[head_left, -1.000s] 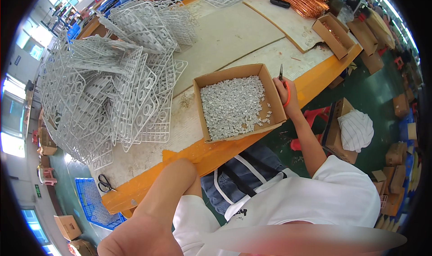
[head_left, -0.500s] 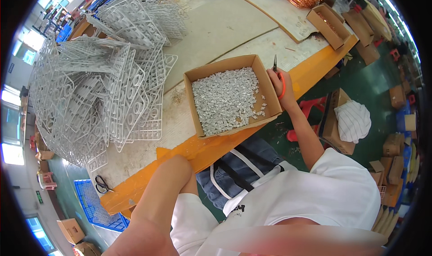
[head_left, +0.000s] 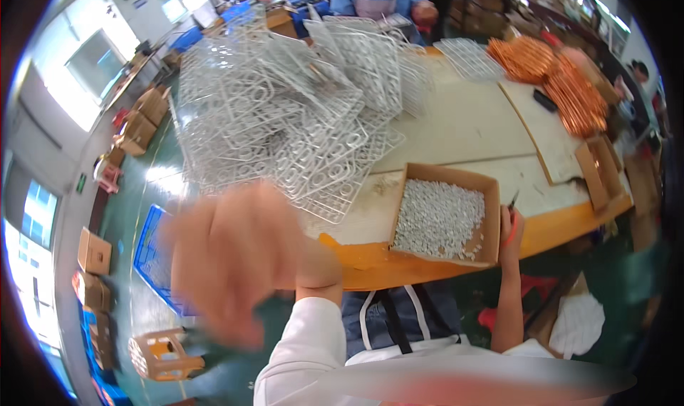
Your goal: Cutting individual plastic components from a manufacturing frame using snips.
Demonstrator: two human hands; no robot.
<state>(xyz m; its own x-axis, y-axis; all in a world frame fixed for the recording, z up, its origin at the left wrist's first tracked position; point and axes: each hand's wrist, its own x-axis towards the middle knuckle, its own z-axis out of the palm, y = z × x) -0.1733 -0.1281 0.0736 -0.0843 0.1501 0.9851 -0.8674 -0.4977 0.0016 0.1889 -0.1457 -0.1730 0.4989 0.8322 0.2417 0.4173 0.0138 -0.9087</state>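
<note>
Table, pale-topped with an orange strip along its near edge, carries everything of note. A tangled heap of white, ring-patterned openwork grids covers its left side up to the far edge; leaning on one another as they are, they could slide if one were pulled from low down. Bundles of copper-coloured metal rods lie toward the far right corner. An open, shallow brown cardboard box sits at the near edge, right of the middle; a knock from the forearm or a push toward the person might tip it off that edge. The left hand hangs up close to the camera, in front of the near left corner, too blurred to tell whether it is clenched or holds anything. Beside the box's right wall, the right hand grasps an orange-handled cutting tool, its dark tip pointing away and exposed, so a careless reach could prick. Small silver-grey pieces fill most of the box and would scatter if it tilted.
</note>
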